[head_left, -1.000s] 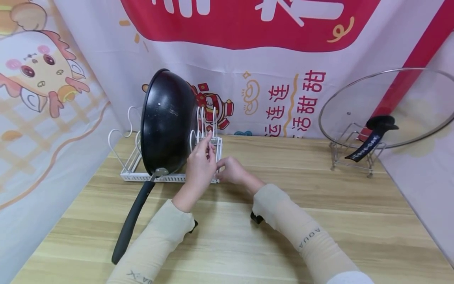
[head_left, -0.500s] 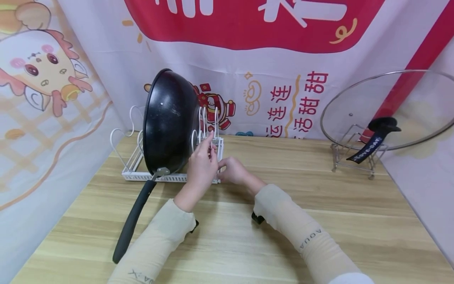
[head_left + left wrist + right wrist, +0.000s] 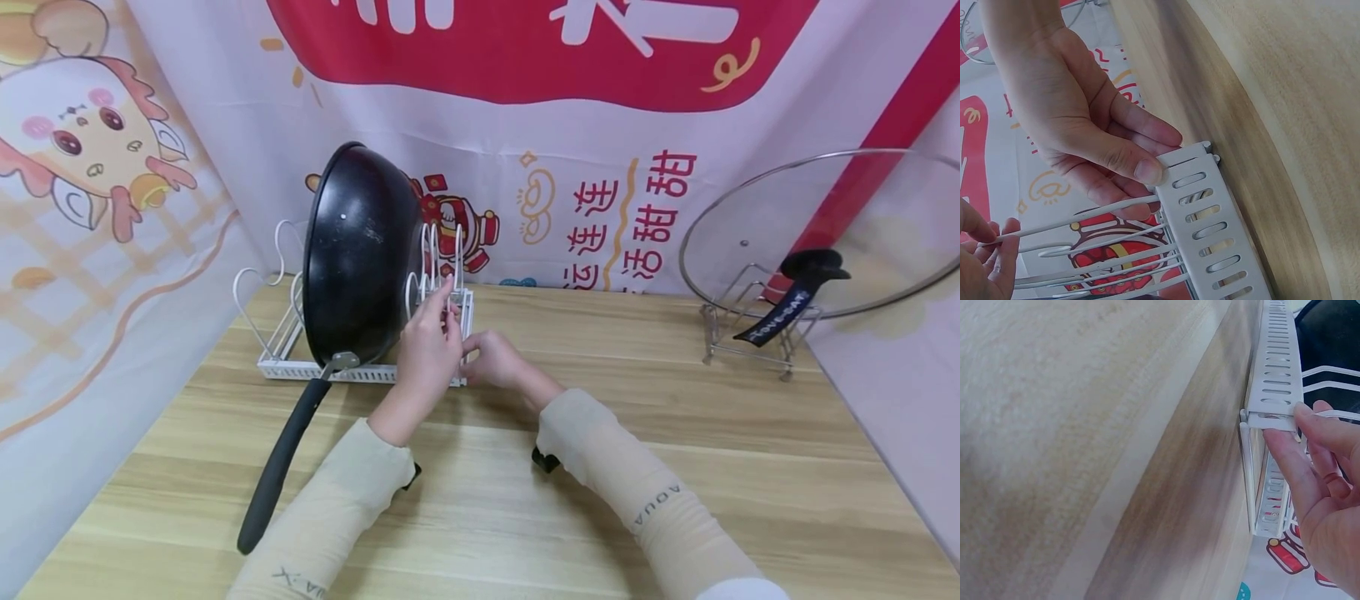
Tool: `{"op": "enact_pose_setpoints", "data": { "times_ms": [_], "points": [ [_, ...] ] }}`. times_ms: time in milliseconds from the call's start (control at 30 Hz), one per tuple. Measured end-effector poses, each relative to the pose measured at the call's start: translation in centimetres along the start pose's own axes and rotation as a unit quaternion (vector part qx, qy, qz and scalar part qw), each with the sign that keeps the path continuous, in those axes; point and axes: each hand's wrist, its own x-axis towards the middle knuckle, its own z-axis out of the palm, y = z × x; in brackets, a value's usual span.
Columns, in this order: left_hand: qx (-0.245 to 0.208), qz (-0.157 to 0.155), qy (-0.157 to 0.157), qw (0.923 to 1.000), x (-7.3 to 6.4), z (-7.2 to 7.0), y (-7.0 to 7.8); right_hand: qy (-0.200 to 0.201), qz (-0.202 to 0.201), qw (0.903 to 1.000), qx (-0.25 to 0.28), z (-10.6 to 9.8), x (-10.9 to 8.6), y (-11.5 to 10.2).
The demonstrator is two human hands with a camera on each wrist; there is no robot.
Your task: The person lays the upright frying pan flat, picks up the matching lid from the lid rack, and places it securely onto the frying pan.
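A white metal pan rack point(image 3: 367, 375) with slotted rails and looped wire dividers stands on the table. My left hand point(image 3: 429, 342) pinches the rightmost front wire divider point(image 3: 1085, 220) between thumb and fingers. At the rack's front right corner, my right hand point(image 3: 493, 360) grips the end of the slotted rail point(image 3: 1275, 375), thumb on one face and index finger at its end. A black wok point(image 3: 360, 258) stands on its side in the rack, left of my hands. Its dark handle point(image 3: 281, 467) slopes down toward the table's near side.
At the right, a large glass lid point(image 3: 750, 208) with a black knob handle point(image 3: 795, 300) leans in a small wire stand point(image 3: 750, 354). Printed cloth point(image 3: 495, 133) hangs behind the wood-grain table point(image 3: 480, 517) and along its sides.
The head view has shifted slightly. Both hands keep their hold on the rack, and the wok and lid stay where they were.
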Motion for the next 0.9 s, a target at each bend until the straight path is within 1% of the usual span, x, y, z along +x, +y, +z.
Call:
{"op": "enact_pose_setpoints", "data": {
  "times_ms": [200, 433, 733, 900],
  "points": [
    [-0.003, 0.002, -0.005, 1.0, 0.29, 0.39, -0.1, 0.006, -0.001, 1.0, -0.003, -0.22, 0.12, 0.31],
    [-0.009, -0.008, -0.008, 0.9999, 0.55, 0.69, -0.04, -0.001, 0.01, 0.9999, 0.007, -0.75, 0.16, 0.31],
    [-0.017, -0.007, -0.005, 0.9998, 0.38, 0.53, -0.13, 0.0, -0.009, 0.9999, -0.006, -0.57, 0.24, 0.31],
    [-0.011, 0.001, -0.002, 0.9999, 0.35, 0.64, -0.27, 0.008, -0.018, 0.9997, -0.012, -0.44, 0.24, 0.44]
  ]
}}
